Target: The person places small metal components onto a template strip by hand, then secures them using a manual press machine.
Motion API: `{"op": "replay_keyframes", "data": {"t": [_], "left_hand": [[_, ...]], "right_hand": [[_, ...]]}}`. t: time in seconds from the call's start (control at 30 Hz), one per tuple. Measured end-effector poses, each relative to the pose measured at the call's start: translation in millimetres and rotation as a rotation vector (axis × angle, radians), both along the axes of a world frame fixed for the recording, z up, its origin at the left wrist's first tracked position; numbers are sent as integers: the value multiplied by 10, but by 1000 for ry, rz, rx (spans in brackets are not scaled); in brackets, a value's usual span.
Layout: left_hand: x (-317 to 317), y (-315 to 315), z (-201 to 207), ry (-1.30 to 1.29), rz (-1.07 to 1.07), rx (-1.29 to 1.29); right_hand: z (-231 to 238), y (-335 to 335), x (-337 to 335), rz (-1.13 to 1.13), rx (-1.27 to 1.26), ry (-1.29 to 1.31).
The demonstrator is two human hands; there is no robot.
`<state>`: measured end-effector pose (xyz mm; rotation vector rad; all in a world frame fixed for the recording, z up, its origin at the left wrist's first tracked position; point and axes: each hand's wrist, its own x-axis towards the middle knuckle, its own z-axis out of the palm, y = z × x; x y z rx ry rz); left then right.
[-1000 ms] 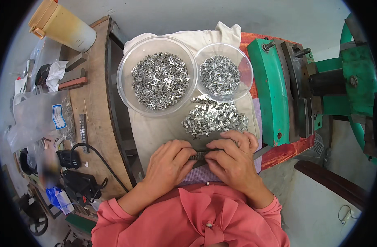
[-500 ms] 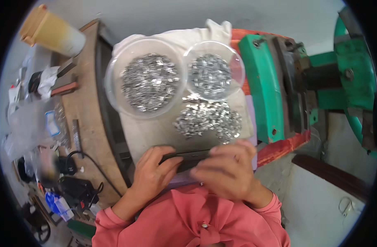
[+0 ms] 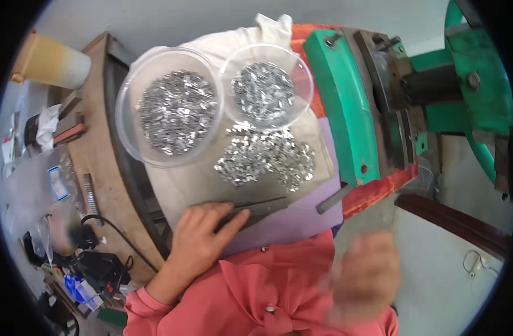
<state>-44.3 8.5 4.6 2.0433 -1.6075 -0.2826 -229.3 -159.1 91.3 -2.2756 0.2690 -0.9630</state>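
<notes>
My left hand [image 3: 201,238] grips the left end of a dark metal bar [image 3: 262,211], its thumb on the near side and fingers on the far side. The bar lies on cloth near my lap, with a thin dark strip along its far edge. My right hand [image 3: 365,277] is up off the cloth at the lower right, smeared by motion; its fingers cannot be made out. Just beyond the bar lies a loose heap of small shiny metal pieces [image 3: 267,159]. Behind it stand a large clear plastic tub [image 3: 125,131] and a smaller clear tub [image 3: 304,92], both holding similar pieces.
A green machine [image 3: 346,123] with dark steel plates stands on the right. A short dark bar [image 3: 335,199] lies by its near corner. On the left, a wooden bench [image 3: 102,151] carries a black cable [image 3: 119,232], a spring-like metal rod [image 3: 90,193] and a yellowish container [image 3: 57,61].
My right hand has left the bar and swung right and toward me. My left hand stays on the bar. The whole view has shifted slightly.
</notes>
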Motion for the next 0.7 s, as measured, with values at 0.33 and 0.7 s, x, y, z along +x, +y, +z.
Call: {"op": "replay_keyframes", "data": {"t": [0.33,0.7], "left_hand": [[-43,-18,6,13,14,-4],[-111,-192,-54,17,8,-63]], "right_hand": [[-785,-269,248,124,-90,377],[-910,-124,324,161,-140,360]]}}
